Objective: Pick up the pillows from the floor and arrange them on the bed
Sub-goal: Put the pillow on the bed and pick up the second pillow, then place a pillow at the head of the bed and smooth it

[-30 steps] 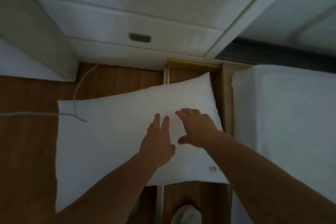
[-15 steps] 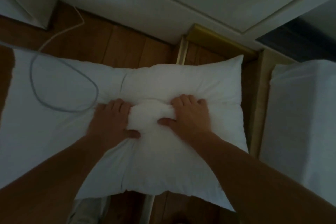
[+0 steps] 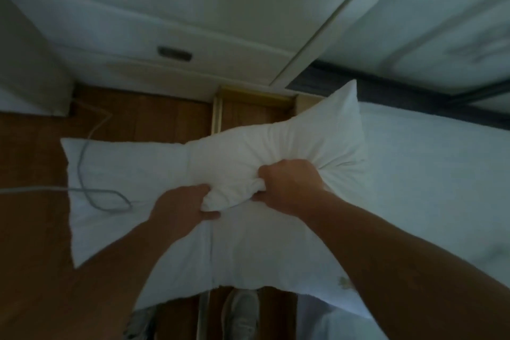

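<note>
On the far left, brown wooden floor [image 3: 33,215] with a thin grey cable [image 3: 82,174] looping over a flat white pillow [image 3: 116,168] lying there. In the middle, left hand [image 3: 179,208] squeezed tight on a bunch of soft white pillow [image 3: 276,151], lifted up off the floor. Beside it, right hand [image 3: 289,187] also squeezed tight on the same bunch. Far corner of that pillow poking over the white bed [image 3: 430,179] on the right. Down low, a grey shoe [image 3: 241,312].
</note>
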Tool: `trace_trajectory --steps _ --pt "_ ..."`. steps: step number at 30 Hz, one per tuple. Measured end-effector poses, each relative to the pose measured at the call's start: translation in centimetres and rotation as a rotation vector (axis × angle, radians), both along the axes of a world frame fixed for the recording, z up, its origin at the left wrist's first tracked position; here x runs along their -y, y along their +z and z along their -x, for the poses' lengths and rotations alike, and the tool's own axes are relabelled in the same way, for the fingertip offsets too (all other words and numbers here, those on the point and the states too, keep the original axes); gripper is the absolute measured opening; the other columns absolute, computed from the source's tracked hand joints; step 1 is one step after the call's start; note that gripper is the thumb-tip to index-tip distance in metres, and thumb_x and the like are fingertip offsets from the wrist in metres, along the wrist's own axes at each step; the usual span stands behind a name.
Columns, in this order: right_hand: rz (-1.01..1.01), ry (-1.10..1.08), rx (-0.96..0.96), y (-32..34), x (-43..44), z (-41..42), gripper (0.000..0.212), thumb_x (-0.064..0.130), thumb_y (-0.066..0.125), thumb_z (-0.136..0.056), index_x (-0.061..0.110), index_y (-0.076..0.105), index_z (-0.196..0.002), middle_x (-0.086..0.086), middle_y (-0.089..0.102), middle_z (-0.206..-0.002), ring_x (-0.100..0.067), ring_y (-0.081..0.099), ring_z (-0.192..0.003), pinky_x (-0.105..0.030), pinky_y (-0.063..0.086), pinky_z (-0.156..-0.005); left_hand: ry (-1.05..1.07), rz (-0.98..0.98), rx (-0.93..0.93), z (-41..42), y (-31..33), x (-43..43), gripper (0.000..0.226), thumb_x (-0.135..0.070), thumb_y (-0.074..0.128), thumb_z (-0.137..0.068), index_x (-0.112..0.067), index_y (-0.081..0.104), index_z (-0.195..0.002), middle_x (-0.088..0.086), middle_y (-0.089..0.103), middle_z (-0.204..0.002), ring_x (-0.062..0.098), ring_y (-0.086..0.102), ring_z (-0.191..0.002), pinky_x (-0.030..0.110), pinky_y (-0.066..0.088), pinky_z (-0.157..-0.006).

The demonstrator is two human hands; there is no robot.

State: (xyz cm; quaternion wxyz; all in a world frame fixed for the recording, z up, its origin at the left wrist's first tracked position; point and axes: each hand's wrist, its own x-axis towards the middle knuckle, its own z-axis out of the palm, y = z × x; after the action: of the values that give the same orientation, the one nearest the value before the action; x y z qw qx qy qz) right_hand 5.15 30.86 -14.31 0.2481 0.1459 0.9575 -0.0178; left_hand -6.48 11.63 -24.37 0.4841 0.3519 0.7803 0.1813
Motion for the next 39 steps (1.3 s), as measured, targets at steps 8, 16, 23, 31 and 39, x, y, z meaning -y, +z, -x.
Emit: trace_trajectory --steps 8,16,23,31,39 --pt "-0.101 -0.300 0.146 17.3 -13.6 -15.8 0.054 0.075 0.050 -0.074 0.031 0.059 -0.104 0.003 0.068 -0.105 -0.023 0.062 -0.101 -0.033 0.033 -0.068 -0.304 -0.264 -0.207 -11.8 16.8 -16.8 0.056 -0.060 0.063 -0.075 -0.026 0.054 -0.119 0.001 0.068 -0.115 0.023 0.062 -0.105 0.032 0.045 -0.086" --pt "-0.253 -0.551 0.121 25.6 -26.0 -38.6 0.063 0.083 0.047 -0.066 0.035 0.058 -0.104 0.011 0.066 -0.108 -0.018 0.061 -0.104 -0.030 0.031 -0.070 -0.564 -0.481 -0.325 -31.0 25.3 -33.1 0.054 -0.059 0.060 -0.077 -0.027 0.051 -0.120 0.003 0.066 -0.115 0.025 0.058 -0.111 0.034 0.045 -0.086" --pt "-0.408 -0.604 0.138 23.7 -33.7 -53.3 0.068 0.081 0.054 -0.063 0.030 0.052 -0.108 0.002 0.057 -0.113 -0.022 0.049 -0.105 -0.038 0.032 -0.082 -0.629 -0.444 -0.480 -45.2 22.7 -41.6 0.065 -0.070 0.055 -0.071 -0.027 0.040 -0.118 0.004 0.052 -0.122 0.029 0.047 -0.116 0.044 0.040 -0.091" --pt "-0.119 -0.916 0.098 7.0 -36.6 -59.0 0.104 0.094 0.027 -0.061 0.039 0.009 -0.148 0.007 0.009 -0.159 -0.020 0.005 -0.144 -0.055 0.012 -0.111 -0.590 -0.297 -0.439 -50.5 9.8 -48.5 0.129 -0.103 0.019 -0.036 -0.040 -0.014 -0.143 0.009 -0.013 -0.160 0.044 -0.020 -0.140 0.075 -0.012 -0.097" --pt "-0.429 -0.810 -0.236 -2.3 -41.1 -61.7 0.069 0.079 0.031 -0.080 0.033 0.046 -0.130 0.003 0.052 -0.131 -0.024 0.047 -0.118 -0.047 0.033 -0.099 -0.551 -0.521 -0.532 -52.7 3.0 -52.6 0.110 -0.095 0.018 -0.061 -0.024 0.032 -0.144 0.026 0.023 -0.154 0.049 0.008 -0.142 0.078 -0.002 -0.104"
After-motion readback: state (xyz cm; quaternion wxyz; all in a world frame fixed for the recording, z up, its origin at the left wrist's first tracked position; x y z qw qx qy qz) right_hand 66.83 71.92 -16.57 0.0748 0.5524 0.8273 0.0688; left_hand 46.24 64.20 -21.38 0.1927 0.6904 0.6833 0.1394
